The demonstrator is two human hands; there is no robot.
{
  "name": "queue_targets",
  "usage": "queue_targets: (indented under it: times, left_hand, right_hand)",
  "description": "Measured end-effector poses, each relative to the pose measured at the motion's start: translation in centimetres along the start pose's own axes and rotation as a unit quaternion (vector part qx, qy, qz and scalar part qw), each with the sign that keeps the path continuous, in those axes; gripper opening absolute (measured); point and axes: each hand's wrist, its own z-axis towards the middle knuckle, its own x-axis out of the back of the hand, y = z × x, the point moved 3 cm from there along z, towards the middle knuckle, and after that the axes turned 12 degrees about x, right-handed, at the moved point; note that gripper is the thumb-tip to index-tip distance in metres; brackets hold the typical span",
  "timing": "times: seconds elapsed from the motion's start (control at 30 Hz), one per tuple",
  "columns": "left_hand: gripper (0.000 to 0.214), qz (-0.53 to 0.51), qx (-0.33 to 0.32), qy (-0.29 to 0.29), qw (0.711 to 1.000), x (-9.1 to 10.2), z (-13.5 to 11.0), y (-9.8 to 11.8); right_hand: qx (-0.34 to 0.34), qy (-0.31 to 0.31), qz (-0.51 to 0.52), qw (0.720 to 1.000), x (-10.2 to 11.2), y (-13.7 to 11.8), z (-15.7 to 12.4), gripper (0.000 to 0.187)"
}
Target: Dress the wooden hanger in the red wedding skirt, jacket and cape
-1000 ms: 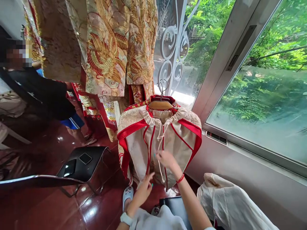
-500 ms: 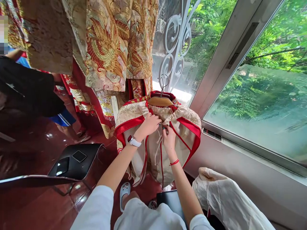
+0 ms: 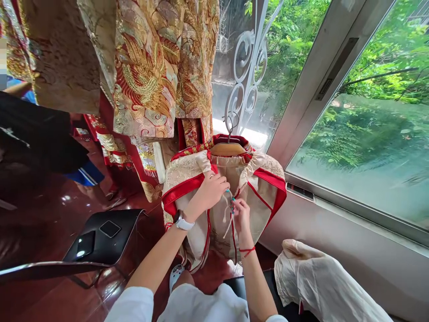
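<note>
Head view: left hand (image 3: 211, 191) has its fingers closed on the cream drawstring (image 3: 228, 227) at the neck of the red-trimmed garment (image 3: 217, 228), right hand (image 3: 241, 214) pinches it just below; garment hangs on a wooden hanger (image 3: 228, 149) beside the window (image 3: 355, 138). Step looks like working the drawstring, tying or loosening unclear; next move calls for firm fingertip grip on both strands. No brand, label or writing legible.

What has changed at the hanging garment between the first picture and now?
The left hand has risen to the gathered neckline. The right hand, slightly higher, now pinches the drawstring. In the picture, the neckline's right side slants lower. The garment still hangs on its wooden hanger; the black chair stays put.
</note>
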Motion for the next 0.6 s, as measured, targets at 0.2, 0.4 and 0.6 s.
queue_targets:
  times: [0.2, 0.4, 0.6]
  left_hand:
    - [0.024, -0.062, 0.032, -0.001, 0.998, 1.3, -4.0, -1.0]
    - [0.053, -0.124, 0.335, 0.274, 0.893, 2.7, -0.9, -0.8]
    - [0.059, -0.100, 0.407, 0.273, 0.866, 0.6, 1.2, -2.9]
  right_hand:
    - [-0.030, 0.060, -0.127, 0.990, 5.4, 3.7, -3.0, 0.037]
    - [0.292, 0.172, -0.388, 0.857, 0.4, -8.3, 3.3, 0.089]
    - [0.282, 0.165, -0.481, 0.814, -0.6, -11.1, 12.0, 0.069]
